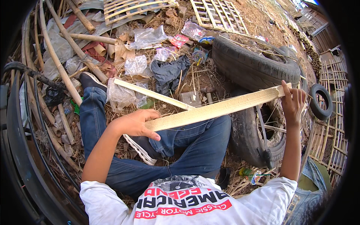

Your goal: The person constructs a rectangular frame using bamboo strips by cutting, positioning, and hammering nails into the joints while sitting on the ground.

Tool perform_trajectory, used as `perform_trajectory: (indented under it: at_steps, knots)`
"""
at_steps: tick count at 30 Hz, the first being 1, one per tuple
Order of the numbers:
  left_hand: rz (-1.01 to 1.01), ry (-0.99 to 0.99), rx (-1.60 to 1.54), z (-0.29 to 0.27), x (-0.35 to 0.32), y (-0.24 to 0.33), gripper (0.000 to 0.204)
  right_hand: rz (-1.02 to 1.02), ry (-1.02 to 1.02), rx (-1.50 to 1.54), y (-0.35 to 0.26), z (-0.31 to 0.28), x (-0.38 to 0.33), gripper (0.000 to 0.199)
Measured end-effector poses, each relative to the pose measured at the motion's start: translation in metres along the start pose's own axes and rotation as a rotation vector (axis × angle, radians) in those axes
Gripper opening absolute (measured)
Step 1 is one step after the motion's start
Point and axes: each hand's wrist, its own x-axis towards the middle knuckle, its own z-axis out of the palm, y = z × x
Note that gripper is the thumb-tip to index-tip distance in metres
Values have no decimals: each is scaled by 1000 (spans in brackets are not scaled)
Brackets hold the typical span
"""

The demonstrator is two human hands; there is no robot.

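A wide, pale split bamboo slat [217, 109] lies slantwise across my lap, its right end higher in the picture. My left hand [135, 123] grips its left end, thumb along the near edge and fingers on the far edge. At the other end, my right hand [293, 102] pinches the tip between thumb and fingers. Beyond it, a narrower bamboo strip [153, 93] rests tilted, its right end meeting the slat's far edge. Thin loose fibres hang by the slat. A thin grey blade-like piece with a dark end [267, 157] leans on the lower tyre [247, 138], under the slat.
Another worn tyre [255, 60] lies beyond the slat, with a small tyre [321, 102] farther right. Bamboo poles [56, 63] and a dark metal frame [22, 150] line the left. Plastic litter [150, 37] covers the ground ahead; woven bamboo lattices [219, 15] lie at the back.
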Motion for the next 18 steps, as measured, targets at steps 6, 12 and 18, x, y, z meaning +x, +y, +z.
perform_trajectory:
  at_steps: [6, 12, 18]
  knots:
    - [-176, -143, -148, 13, 12, 10, 45, 140, -22, 10, 6, 19, -1, 48]
    - [-242, -102, -533, 32, 13, 17, 29, 327, -34, 23, 3, 35, 6, 62]
    - [-160, 280, -367, 48, 18, 22, 35, 1157, 11, 1228, -98, 26, -4, 64]
